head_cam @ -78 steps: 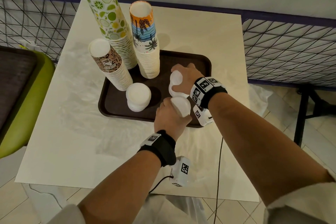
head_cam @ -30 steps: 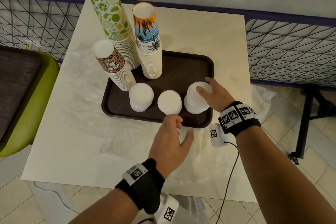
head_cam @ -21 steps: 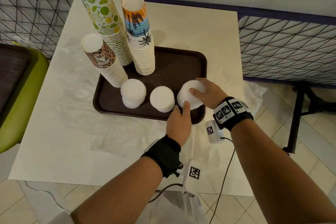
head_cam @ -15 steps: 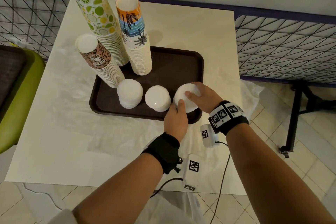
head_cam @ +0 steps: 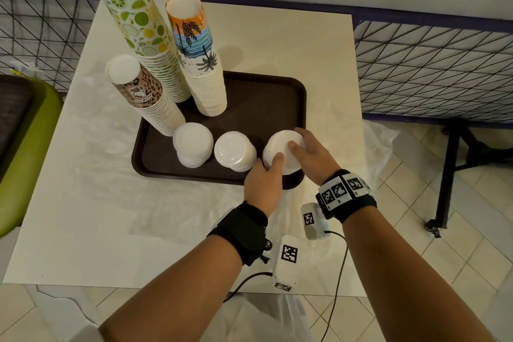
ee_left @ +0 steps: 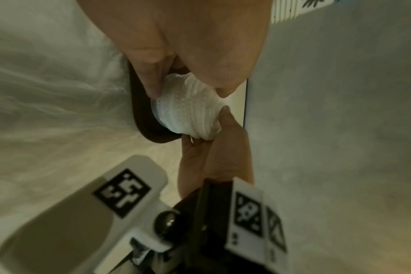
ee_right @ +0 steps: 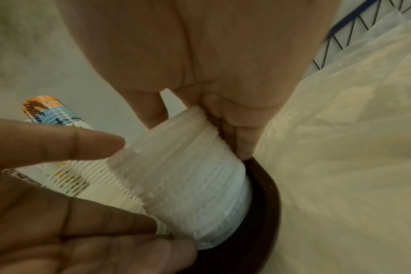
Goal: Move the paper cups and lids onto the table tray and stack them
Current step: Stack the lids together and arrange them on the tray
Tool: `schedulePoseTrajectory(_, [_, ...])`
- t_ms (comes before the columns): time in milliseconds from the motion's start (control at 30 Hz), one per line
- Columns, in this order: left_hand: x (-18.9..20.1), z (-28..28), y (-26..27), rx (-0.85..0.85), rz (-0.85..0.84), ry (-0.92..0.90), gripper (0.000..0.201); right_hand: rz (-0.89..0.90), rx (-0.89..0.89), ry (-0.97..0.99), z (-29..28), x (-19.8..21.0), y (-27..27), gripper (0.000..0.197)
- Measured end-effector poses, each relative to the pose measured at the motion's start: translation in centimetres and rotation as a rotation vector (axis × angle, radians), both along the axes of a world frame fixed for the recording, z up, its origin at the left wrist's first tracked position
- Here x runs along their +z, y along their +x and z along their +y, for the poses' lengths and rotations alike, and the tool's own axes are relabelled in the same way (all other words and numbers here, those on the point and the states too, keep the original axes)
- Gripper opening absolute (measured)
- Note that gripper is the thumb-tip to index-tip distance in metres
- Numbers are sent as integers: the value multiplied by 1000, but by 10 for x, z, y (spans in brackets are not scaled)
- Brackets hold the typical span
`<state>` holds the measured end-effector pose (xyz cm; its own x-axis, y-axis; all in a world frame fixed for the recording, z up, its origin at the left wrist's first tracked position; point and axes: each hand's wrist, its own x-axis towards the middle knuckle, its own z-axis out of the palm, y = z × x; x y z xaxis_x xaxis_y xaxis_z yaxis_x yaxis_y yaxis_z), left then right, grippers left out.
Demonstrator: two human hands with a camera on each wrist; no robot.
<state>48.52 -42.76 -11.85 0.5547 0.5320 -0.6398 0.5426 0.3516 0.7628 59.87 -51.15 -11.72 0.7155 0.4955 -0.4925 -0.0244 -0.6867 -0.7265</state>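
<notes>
A dark brown tray point(head_cam: 258, 97) lies on the white table. At its back left stand three tall stacks of paper cups: lime-patterned point(head_cam: 133, 14), palm-patterned point(head_cam: 194, 44) and leopard-patterned point(head_cam: 138, 91). Three stacks of white lids stand in a row along the front. Both hands hold the rightmost lid stack point(head_cam: 277, 141) at the front right corner. My left hand point(head_cam: 263, 180) grips its near left side. My right hand point(head_cam: 313, 155) has its thumb on top and its fingers down the far side. The wrist views show the ribbed lid stack point(ee_right: 188, 176) point(ee_left: 188, 103) standing on the tray between the fingers.
The other two lid stacks point(head_cam: 193, 144) point(head_cam: 234, 151) stand just left of the held one. Clear plastic sheeting point(head_cam: 172, 208) covers the table's front and hangs off its right edge. A green chair point(head_cam: 25, 147) is on the left. A black wire fence point(head_cam: 430, 69) runs behind and to the right.
My left hand has come from the table in front of the tray onto the rightmost lid stack, joining my right hand there. The middle lid stack now stands free.
</notes>
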Motion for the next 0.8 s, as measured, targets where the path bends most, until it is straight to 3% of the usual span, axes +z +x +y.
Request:
schedulePoseTrajectory(167, [-2,5,3,-30,12,-72,46,-31,38,-39,-2,-2,0,53])
schedulePoseTrajectory(333, [-3,8,2,-33,7,-89,67,-37,46,-63,2,1,-2,52])
schedulePoseTrajectory(433, [-4,12,1,-51,10,-85,51,-48,59,-71,7,6,-2,50])
schedulePoseTrajectory(567, [-10,13,-1,-48,25,-46,47,-56,77,-77,11,9,-5,53])
schedulePoseTrajectory(800, [10,15,-5,-56,-4,-160,67,5,-23,-5,10,12,-5,57])
